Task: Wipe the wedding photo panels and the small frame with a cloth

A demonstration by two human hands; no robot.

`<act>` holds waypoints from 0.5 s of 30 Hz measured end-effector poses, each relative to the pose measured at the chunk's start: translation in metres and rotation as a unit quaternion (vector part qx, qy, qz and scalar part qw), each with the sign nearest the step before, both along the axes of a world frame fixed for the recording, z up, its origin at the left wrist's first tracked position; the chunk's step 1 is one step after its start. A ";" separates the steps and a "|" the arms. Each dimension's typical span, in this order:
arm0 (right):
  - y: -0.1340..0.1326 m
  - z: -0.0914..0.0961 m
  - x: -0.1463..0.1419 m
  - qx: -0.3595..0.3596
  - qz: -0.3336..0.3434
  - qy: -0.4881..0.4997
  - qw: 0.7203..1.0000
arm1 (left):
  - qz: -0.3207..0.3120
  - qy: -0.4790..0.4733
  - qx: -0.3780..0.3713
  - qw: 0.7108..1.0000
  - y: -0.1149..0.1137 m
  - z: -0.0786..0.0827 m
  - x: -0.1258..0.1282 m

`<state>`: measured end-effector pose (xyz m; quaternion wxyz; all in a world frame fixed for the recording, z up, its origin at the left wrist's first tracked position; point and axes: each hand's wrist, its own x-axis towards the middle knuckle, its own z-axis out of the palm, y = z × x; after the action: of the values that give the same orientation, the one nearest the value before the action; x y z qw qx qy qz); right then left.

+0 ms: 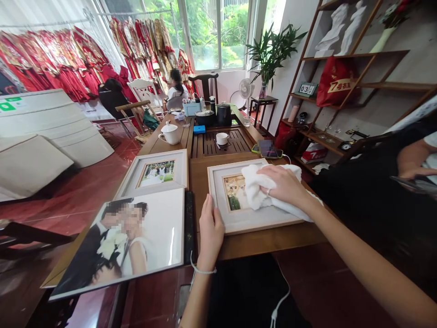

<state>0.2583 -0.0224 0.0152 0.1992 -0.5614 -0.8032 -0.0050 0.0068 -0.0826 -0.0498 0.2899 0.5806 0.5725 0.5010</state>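
A pale wooden picture frame with a small photo lies flat on the wooden table in front of me. My right hand presses a white cloth onto the frame's glass, fingers curled over the cloth. My left hand rests on the frame's near left corner, fingers together, holding its edge.
Two more framed photos lie to the left: a large wedding portrait and a smaller one. Behind are a slatted tea tray, white cups, a kettle and a phone. Another person's arm is at right; someone sits at the far end.
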 end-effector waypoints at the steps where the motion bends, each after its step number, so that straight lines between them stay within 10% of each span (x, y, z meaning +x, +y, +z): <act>1: 0.010 -0.001 -0.005 0.002 -0.009 0.009 1.000 | 0.000 0.002 -0.002 1.000 0.000 0.000 0.000; 8: 0.062 0.000 -0.070 -0.002 0.034 0.048 0.998 | 0.001 0.018 -0.008 1.000 0.002 -0.002 -0.001; 15: 0.038 -0.015 -0.102 0.005 0.198 0.031 0.980 | 0.000 -0.027 -0.019 0.999 -0.002 0.006 0.000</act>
<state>0.1566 0.0154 0.0006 0.2233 -0.3899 -0.8921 0.0479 0.0065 -0.0845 -0.0435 0.3162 0.5614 0.5737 0.5057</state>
